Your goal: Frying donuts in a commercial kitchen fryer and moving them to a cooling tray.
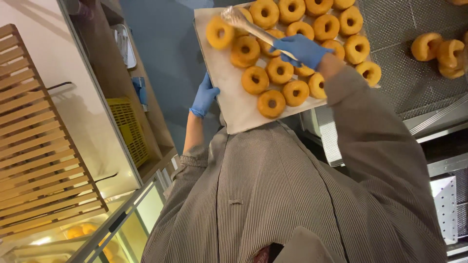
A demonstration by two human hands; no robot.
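A paper-lined tray [234, 92] carries several golden ring doughnuts [255, 80] in rows. My left hand [204, 96], in a blue glove, grips the tray's left edge. My right hand [302, 50], also blue-gloved, is closed on metal tongs [243, 23] that reach across the tray. The tong tips sit against a doughnut [219, 32] at the tray's far left corner. My striped grey sleeves and shirt fill the lower middle of the view.
More doughnuts [438, 51] lie on a metal mesh rack [404, 58] at right. A wooden slatted board [39, 146] and a yellow crate [127, 127] on a shelf are at left. A glass display case [97, 229] with doughnuts sits bottom left.
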